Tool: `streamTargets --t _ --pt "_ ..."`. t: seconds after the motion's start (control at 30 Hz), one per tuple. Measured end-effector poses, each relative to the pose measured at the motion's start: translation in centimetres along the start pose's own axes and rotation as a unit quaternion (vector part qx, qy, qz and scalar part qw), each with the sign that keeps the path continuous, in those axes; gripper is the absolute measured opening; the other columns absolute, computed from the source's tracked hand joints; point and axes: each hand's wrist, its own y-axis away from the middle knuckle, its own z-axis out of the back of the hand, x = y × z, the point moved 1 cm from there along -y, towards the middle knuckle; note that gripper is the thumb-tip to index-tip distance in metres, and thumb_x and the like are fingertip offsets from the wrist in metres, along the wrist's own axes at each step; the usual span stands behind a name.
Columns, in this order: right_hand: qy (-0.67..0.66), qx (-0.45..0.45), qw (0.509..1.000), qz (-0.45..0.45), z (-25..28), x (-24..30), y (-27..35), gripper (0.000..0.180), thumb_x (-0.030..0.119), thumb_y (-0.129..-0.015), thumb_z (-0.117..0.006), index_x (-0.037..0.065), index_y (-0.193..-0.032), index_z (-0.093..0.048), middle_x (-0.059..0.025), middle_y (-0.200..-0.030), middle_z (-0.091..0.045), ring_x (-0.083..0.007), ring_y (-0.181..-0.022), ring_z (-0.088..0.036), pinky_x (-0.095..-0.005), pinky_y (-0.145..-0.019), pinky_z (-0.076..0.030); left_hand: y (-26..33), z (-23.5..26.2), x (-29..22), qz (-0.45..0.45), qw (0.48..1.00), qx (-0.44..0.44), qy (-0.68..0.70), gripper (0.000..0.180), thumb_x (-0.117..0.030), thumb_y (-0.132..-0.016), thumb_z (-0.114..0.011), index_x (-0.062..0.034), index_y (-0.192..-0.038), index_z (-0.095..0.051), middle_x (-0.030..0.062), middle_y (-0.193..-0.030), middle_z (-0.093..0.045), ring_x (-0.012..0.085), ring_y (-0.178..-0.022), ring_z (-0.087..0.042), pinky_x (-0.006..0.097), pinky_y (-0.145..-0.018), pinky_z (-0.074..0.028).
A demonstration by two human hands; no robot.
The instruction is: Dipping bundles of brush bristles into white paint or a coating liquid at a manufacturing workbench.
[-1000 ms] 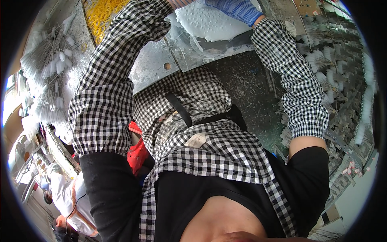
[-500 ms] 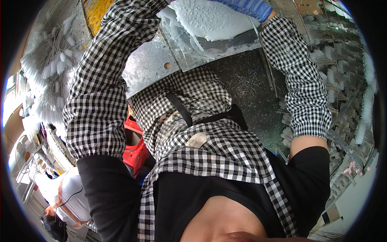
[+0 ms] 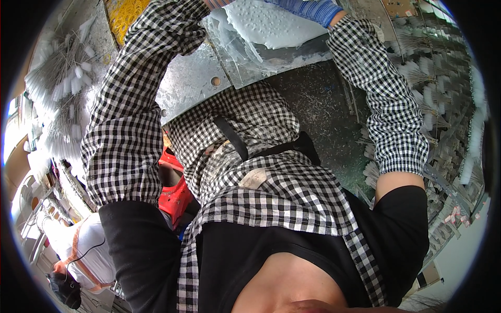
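Note:
A thick layer of white paste (image 3: 279,26) with a bumpy surface lies on a metal work table (image 3: 190,78) at the top of the view. My right hand (image 3: 308,9), in a blue knit glove, is over the paste's far right side; its fingers run out past the upper edge. Only a small part of my left hand (image 3: 218,3) shows, left of the paste at the upper edge. Whether either hand holds something is hidden. Checked sleeve covers reach along both my forearms.
White-tipped wire brushes (image 3: 57,88) are bunched at the left; many more brushes (image 3: 433,104) are stacked at the right. Yellow bands (image 3: 125,15) lie at the upper left. A red plastic stool (image 3: 175,195) stands beside me. Another person (image 3: 86,255) is at the lower left.
My right hand and forearm have shifted slightly left and up. A little more of my left hand shows at the upper edge. The other person's head has moved slightly.

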Motion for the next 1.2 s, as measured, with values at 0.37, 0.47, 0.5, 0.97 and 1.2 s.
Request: streamTargets --t 0.37,0.47,0.5,0.97,1.2 --pt "-0.013 -0.020 1.000 -0.014 -0.2 -0.5 0.9 0.042 0.040 -0.100 -0.059 0.008 -0.126 -0.065 -0.0160 -0.122 -0.068 -0.0316 -0.116 -0.064 -0.0431 -0.100 -0.051 -0.4 -0.7 -0.3 -0.017 0.999 -0.020 0.028 0.041 -0.024 -0.081 -0.074 -0.0128 -0.118 -0.061 0.0059 -0.109 -0.065 0.0285 -0.107 -0.060 0.042 -0.093 -0.050" --pt "-0.012 -0.036 0.999 -0.013 -0.7 0.1 1.1 0.041 0.039 -0.099 -0.060 0.007 -0.124 -0.066 -0.0159 -0.120 -0.069 -0.0318 -0.114 -0.065 -0.0428 -0.098 -0.052 -0.1 -0.4 -0.6 -0.008 0.999 0.001 0.043 0.043 -0.024 -0.081 -0.075 -0.0123 -0.119 -0.060 0.0065 -0.109 -0.065 0.0292 -0.108 -0.060 0.042 -0.094 -0.050" --pt "-0.002 -0.052 0.999 -0.004 -0.9 0.4 1.2 0.040 0.039 -0.099 -0.060 0.007 -0.123 -0.066 -0.0156 -0.120 -0.069 -0.0322 -0.113 -0.065 -0.0427 -0.097 -0.053 0.0 -0.3 -0.7 -0.003 0.999 0.020 0.041 0.044 -0.025 -0.080 -0.075 -0.0121 -0.120 -0.060 0.0069 -0.109 -0.065 0.0296 -0.109 -0.060 0.042 -0.094 -0.051" --pt "-0.193 -0.111 0.971 -0.090 8.0 8.6 -2.8 0.039 0.030 -0.089 -0.077 -0.001 -0.110 -0.069 -0.0143 -0.103 -0.075 -0.0243 -0.091 -0.071 -0.0369 -0.081 -0.056 -0.3 0.8 4.2 0.287 0.799 -0.269 0.454 0.019 -0.014 -0.099 -0.067 -0.0049 -0.114 -0.061 0.0006 -0.095 -0.064 0.0091 -0.084 -0.056 0.025 -0.077 -0.049" --pt "0.042 -0.003 0.977 -0.209 8.3 11.8 -3.8 0.055 0.047 -0.081 -0.077 -0.001 -0.107 -0.070 -0.0174 -0.094 -0.074 -0.0296 -0.085 -0.071 -0.0394 -0.078 -0.057 -0.5 -0.7 4.9 0.383 0.769 -0.295 0.418 0.023 -0.018 -0.100 -0.065 -0.0056 -0.119 -0.061 0.0057 -0.100 -0.068 0.0165 -0.090 -0.059 0.031 -0.084 -0.050"
